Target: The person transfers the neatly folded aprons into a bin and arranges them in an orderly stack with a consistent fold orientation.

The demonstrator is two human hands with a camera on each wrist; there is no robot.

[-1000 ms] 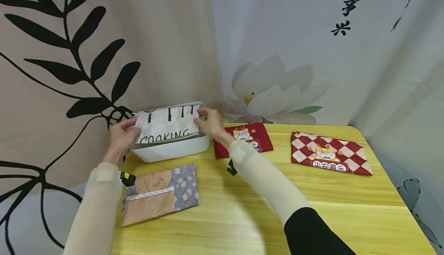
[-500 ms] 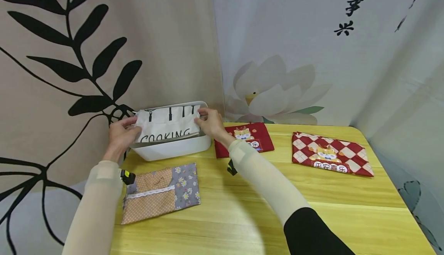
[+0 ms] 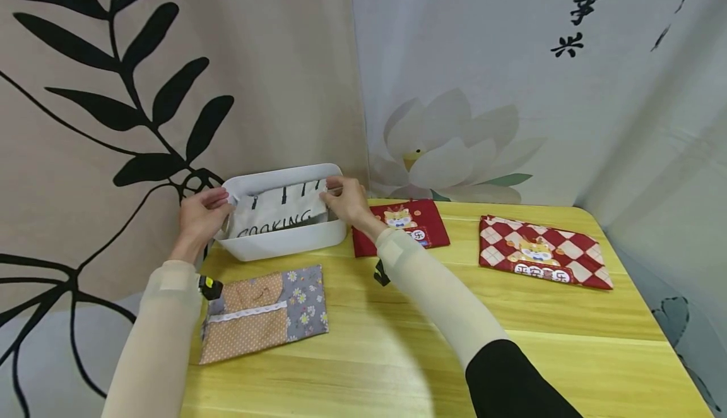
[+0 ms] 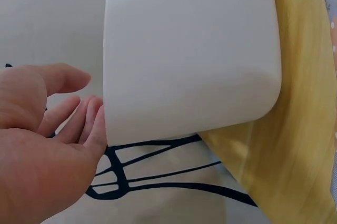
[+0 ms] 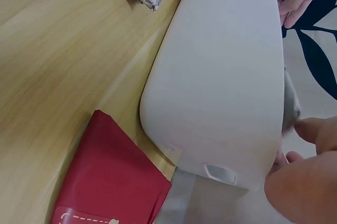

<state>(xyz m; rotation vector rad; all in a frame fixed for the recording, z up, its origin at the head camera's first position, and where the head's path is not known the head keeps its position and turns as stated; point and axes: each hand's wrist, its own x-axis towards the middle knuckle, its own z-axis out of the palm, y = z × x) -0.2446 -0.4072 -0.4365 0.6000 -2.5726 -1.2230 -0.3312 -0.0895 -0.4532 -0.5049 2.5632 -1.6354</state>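
Note:
A folded white cloth (image 3: 278, 208) printed with COOKING and dark utensil shapes lies inside a white plastic bin (image 3: 284, 245), below its rim. At the bin's left end my left hand (image 3: 201, 219) touches the rim with relaxed fingers. In the left wrist view, a gap shows between that hand's thumb (image 4: 68, 78) and fingers, beside the bin wall (image 4: 192, 56). My right hand (image 3: 349, 202) pinches the cloth's right end at the opposite rim. In the right wrist view its thumb (image 5: 310, 128) meets the cloth edge (image 5: 290, 103); the fingertips are partly hidden.
A folded polka-dot and daisy-print cloth (image 3: 264, 317) lies in front of the bin. A dark red folded cloth (image 3: 420, 223) lies right of the bin, partly under my right arm. Farther right is a red checkered folded cloth (image 3: 542, 252). All rest on the wooden table (image 3: 386, 355), with curtains behind.
The white cloth has sunk from rim height down into the bin, and its left end has slipped away from my left hand. My right hand has stayed at the right rim.

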